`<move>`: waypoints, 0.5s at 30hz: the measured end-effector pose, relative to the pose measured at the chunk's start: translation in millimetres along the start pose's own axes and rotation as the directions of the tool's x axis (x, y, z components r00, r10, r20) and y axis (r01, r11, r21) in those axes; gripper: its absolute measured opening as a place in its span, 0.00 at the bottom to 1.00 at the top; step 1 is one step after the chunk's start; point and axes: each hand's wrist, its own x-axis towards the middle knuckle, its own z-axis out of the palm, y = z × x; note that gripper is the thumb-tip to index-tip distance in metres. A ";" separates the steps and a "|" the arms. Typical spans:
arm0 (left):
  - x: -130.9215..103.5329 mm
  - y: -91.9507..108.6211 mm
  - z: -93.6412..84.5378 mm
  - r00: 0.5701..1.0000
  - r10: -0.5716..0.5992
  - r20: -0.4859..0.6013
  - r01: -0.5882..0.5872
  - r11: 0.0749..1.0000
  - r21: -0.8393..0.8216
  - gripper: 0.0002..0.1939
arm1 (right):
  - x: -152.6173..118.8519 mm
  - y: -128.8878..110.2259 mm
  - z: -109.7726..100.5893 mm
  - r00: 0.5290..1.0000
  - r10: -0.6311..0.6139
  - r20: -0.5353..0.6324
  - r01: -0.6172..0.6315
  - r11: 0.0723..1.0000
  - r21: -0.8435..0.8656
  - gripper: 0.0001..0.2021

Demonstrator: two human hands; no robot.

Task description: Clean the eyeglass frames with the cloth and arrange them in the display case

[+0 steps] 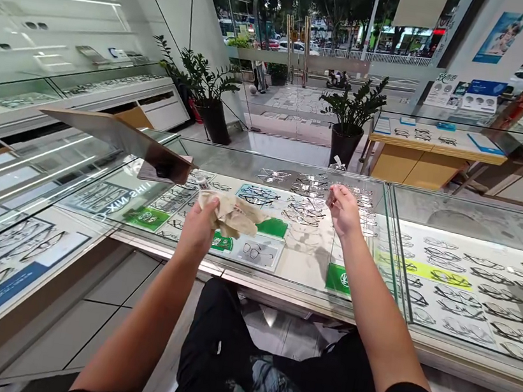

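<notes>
Over the glass display counter (300, 268), my left hand (198, 229) grips a crumpled beige cloth (235, 213), which hangs out to the right of the fingers. Further right, my right hand (344, 210) is raised above the glass with its fingers pinched together. A small clear or whitish item shows at those fingertips, too small to make out. Rows of eyeglasses (305, 209) lie under the glass between and beyond my hands. A green card (271, 226) lies under the glass near the cloth.
A tilted mirror or panel (164, 161) stands on the counter at left. More eyeglass cases run right (478, 269) and left. Two potted plants (214, 119) (345, 139) and a wooden cabinet (413, 164) stand beyond, before the glass front.
</notes>
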 end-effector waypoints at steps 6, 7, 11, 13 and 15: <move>30.9 5.2 -48.0 0.993 0.089 -0.080 -0.080 0.991 0.110 0.21 | -3.0 0.4 -0.4 0.998 0.034 0.044 -0.034 0.999 -0.021 0.24; 36.5 4.9 -54.2 0.991 0.094 -0.096 -0.081 0.988 0.132 0.21 | -3.2 0.5 -0.4 0.998 0.037 0.045 -0.036 0.999 -0.021 0.24; 54.8 -0.6 -70.8 0.985 0.088 -0.150 -0.058 0.979 0.197 0.21 | -2.8 0.6 -0.8 0.998 0.032 0.048 -0.030 0.999 -0.044 0.23; 61.4 -5.6 -76.2 0.986 0.088 -0.143 -0.041 0.952 0.304 0.21 | -2.4 0.3 -1.2 0.998 0.028 0.052 -0.024 0.998 -0.066 0.23; 66.8 -10.4 -82.1 0.991 0.068 -0.114 -0.001 0.865 0.501 0.22 | -2.1 -0.3 -1.2 0.998 0.026 0.054 -0.022 0.997 -0.079 0.23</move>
